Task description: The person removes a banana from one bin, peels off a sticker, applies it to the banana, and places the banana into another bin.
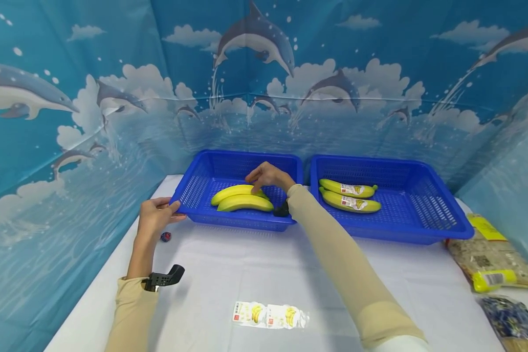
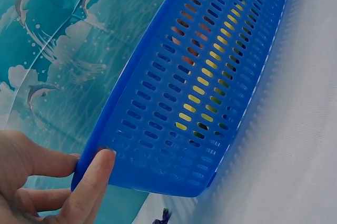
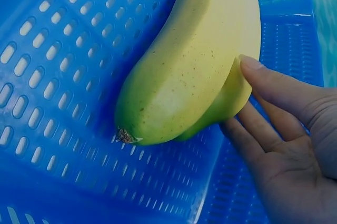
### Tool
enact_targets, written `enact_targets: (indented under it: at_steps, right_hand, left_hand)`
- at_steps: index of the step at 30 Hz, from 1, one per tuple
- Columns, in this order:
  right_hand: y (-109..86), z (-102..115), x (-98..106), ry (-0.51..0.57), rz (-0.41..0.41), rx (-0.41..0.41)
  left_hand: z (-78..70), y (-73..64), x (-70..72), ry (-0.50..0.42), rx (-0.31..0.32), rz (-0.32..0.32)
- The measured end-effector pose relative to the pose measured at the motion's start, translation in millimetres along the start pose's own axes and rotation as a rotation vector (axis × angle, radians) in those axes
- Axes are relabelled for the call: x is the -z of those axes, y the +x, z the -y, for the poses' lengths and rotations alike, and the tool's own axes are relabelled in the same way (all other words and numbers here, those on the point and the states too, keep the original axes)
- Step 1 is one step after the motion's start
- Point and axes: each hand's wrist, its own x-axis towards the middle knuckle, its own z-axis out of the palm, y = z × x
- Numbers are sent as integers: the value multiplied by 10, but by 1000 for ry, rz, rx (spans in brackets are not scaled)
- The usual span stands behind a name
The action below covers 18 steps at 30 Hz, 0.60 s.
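My left hand (image 1: pixel 153 215) pinches the front left corner of a blue plastic basket (image 1: pixel 237 220), thumb and fingers over its rim (image 2: pixel 87 168). Two unlabelled yellow bananas lie side by side in this basket. Reaching in from the right, my right hand (image 1: pixel 268 175) grips the end of the rear banana (image 1: pixel 231 192). In the right wrist view the thumb (image 3: pixel 266 79) is on that banana's side, with the other fingers tucked behind and under its green tip. The front banana (image 3: pixel 174 87) partly hides it there.
A second blue basket (image 1: pixel 444 230) on the right holds two bananas (image 1: pixel 356 204) with labels. Banana label stickers (image 1: pixel 270 315) lie on the white table near the front. Two packaged bags (image 1: pixel 488 254) are at the right edge, and a small round object (image 1: pixel 165 236) lies by my left hand.
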Motion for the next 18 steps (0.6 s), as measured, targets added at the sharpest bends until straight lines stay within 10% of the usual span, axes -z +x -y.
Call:
enact_targets:
  at_steps: [18]
  right_hand:
    - [-34,-87,-5,-36,-38,14]
  left_hand:
    - [27,-28,-3,19,-4,-9]
